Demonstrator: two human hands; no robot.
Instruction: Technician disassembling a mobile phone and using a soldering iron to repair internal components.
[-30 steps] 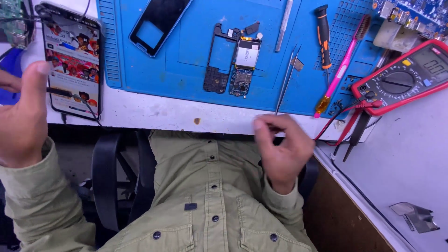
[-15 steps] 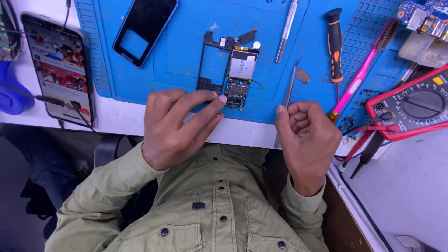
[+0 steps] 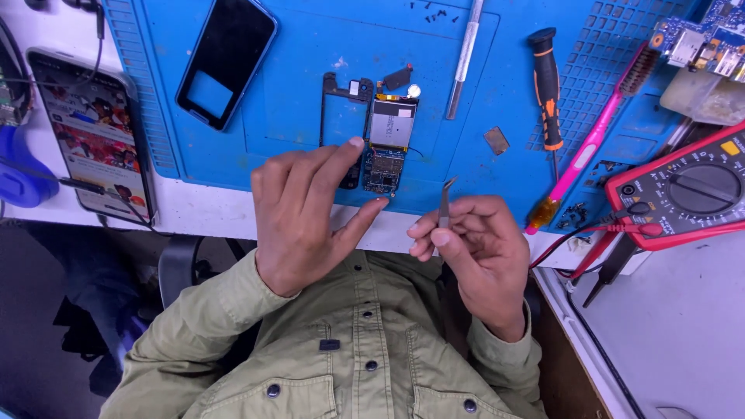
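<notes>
metal tweezers now in right hand, previously clenched

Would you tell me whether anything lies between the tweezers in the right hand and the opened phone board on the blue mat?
Nothing visible does: the tweezers in the right hand point across bare blue mat toward the phone board. The left hand sits beside it.

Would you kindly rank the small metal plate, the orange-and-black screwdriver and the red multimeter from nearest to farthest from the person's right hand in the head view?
From the right hand, which holds tweezers:
1. Small metal plate, just above on the blue mat.
2. Orange-and-black screwdriver, farther up and right.
3. Red multimeter, far right at the mat's edge.
</notes>
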